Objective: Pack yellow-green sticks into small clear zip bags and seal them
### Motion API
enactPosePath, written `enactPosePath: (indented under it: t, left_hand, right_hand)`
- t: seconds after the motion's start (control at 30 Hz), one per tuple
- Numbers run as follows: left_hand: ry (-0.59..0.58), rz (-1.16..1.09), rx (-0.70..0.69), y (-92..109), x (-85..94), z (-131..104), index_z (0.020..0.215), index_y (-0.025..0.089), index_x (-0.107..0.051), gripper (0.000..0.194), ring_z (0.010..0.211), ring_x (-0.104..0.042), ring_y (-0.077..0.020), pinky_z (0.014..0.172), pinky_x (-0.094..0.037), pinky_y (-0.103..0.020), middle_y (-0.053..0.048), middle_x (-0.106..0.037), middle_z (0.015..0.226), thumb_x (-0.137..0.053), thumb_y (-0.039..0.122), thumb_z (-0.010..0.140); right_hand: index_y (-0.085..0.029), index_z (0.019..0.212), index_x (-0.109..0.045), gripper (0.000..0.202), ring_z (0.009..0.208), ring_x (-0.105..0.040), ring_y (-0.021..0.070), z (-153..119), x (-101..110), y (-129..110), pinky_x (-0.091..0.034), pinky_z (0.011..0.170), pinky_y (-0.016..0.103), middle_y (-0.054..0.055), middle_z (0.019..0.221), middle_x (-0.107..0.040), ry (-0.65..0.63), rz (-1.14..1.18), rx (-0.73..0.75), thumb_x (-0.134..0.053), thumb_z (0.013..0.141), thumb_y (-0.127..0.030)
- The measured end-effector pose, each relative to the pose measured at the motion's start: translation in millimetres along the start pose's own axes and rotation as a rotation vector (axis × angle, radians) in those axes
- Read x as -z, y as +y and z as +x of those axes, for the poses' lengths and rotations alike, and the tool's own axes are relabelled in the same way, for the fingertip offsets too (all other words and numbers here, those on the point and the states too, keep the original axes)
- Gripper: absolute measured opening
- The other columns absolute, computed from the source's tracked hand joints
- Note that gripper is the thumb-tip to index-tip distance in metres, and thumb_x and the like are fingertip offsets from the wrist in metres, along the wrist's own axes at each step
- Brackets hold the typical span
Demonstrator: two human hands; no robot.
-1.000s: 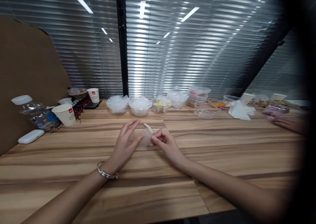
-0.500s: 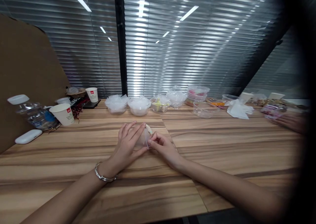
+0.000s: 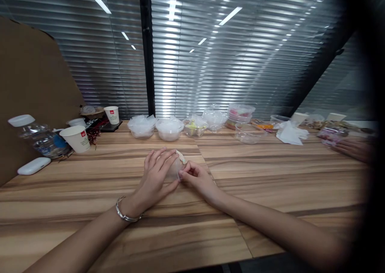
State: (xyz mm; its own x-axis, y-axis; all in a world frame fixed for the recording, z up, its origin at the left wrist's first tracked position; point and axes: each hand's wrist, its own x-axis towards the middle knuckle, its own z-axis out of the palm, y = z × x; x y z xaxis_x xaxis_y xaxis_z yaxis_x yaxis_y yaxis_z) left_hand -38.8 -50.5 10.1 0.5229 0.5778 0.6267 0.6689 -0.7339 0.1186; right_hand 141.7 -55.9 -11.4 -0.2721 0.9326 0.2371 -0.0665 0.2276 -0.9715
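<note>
Labels first: we see a red label with small print below it on both the near paper cup (image 3: pixel 75 139) and the far paper cup (image 3: pixel 112 115), too small for us to read. Bottle (image 3: pixel 45 139) has a blue patch, lettering blurred.

Left hand (image 3: pixel 152 176): palm down over the plastic bag (image 3: pixel 172 172), fingers extended and slightly apart, thumb out toward the bag's near right corner. Right hand (image 3: pixel 200 180): thumb and forefinger pinched together on the bag's right edge, other fingers curled.

Bag is flat on the worktop (image 3: pixel 258 176), between our hands. Its right edge points away from us; left hand covers too much for us to call the long axis. Pale strip (image 3: pixel 181 157) at its far right slants from far left to near right.
</note>
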Motion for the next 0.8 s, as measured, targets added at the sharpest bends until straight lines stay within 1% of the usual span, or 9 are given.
enactPosePath:
  t: [0.17, 0.37, 0.47, 0.53, 0.63, 0.73, 0.8]
  left_hand:
    - [0.008, -0.037, -0.005, 0, -0.2, 0, 0.131, 0.019, -0.041, 0.054, 0.128, -0.030, -0.0291, 0.106, -0.016, -0.049, -0.009, -0.051, 0.131, -0.054, 0.031, 0.080]
    - [0.028, -0.062, 0.004, -1, -1.3, 0, 0.129, 0.020, -0.042, 0.052, 0.128, -0.032, -0.0291, 0.105, -0.017, -0.050, -0.009, -0.053, 0.128, -0.055, 0.029, 0.080]
    - [0.041, -0.057, -0.016, -1, -0.4, 0, 0.128, 0.020, -0.044, 0.050, 0.127, -0.033, -0.0286, 0.106, -0.017, -0.050, -0.008, -0.055, 0.126, -0.055, 0.028, 0.080]
    - [0.032, -0.048, -0.066, 0, 1.4, 0, 0.129, 0.020, -0.043, 0.050, 0.126, -0.035, -0.0279, 0.107, -0.016, -0.050, -0.008, -0.055, 0.126, -0.054, 0.027, 0.080]
    - [-0.018, -0.030, -0.201, 5, 4.8, 0, 0.130, 0.019, -0.041, 0.051, 0.125, -0.038, -0.0261, 0.108, -0.015, -0.049, -0.009, -0.054, 0.127, -0.053, 0.025, 0.081]
    - [-0.057, 0.001, -0.346, 9, 7.7, 0, 0.132, 0.018, -0.039, 0.051, 0.124, -0.040, -0.0243, 0.109, -0.015, -0.049, -0.009, -0.055, 0.127, -0.051, 0.023, 0.083]
    - [-0.070, 0.024, -0.409, 11, 9.3, 0, 0.132, 0.017, -0.039, 0.050, 0.122, -0.043, -0.0239, 0.109, -0.019, -0.048, -0.010, -0.056, 0.126, -0.049, 0.024, 0.084]
  right_hand:
    - [-0.018, 0.071, -0.051, 0.020, 0.067, -0.048, 0.0113, 0, 0, -1, -0.037, 0.065, 0.024, -0.002, 0.069, -0.053, -0.012, 0.045, -0.009, -0.062, 0.079, -0.033]
    - [-0.018, 0.072, -0.052, 0.018, 0.069, -0.048, 0.0122, 0, 2, -1, -0.039, 0.066, 0.025, 0.000, 0.072, -0.053, -0.018, 0.034, -0.021, -0.056, 0.083, -0.032]
    - [-0.019, 0.081, -0.054, 0.013, 0.073, -0.051, 0.0128, 1, 1, 0, -0.041, 0.070, 0.026, 0.000, 0.078, -0.055, -0.028, 0.099, -0.014, -0.058, 0.082, -0.032]
    - [-0.021, 0.092, -0.055, 0.017, 0.083, -0.054, 0.0143, 1, 0, 1, -0.043, 0.076, 0.027, 0.002, 0.090, -0.058, -0.055, 0.151, -0.015, -0.061, 0.079, -0.030]
    - [-0.023, 0.106, -0.053, 0.032, 0.094, -0.055, 0.0165, 1, -1, 4, -0.045, 0.082, 0.030, 0.003, 0.104, -0.059, -0.089, 0.130, -0.031, -0.063, 0.075, -0.024]
    - [-0.023, 0.108, -0.055, 0.037, 0.096, -0.056, 0.0178, -2, -1, 5, -0.044, 0.085, 0.032, 0.002, 0.106, -0.061, -0.110, -0.002, -0.006, -0.059, 0.072, -0.015]
    - [-0.023, 0.108, -0.057, 0.038, 0.096, -0.056, 0.0190, -4, 0, 5, -0.044, 0.088, 0.034, 0.003, 0.106, -0.062, -0.121, -0.096, 0.020, -0.056, 0.071, -0.012]
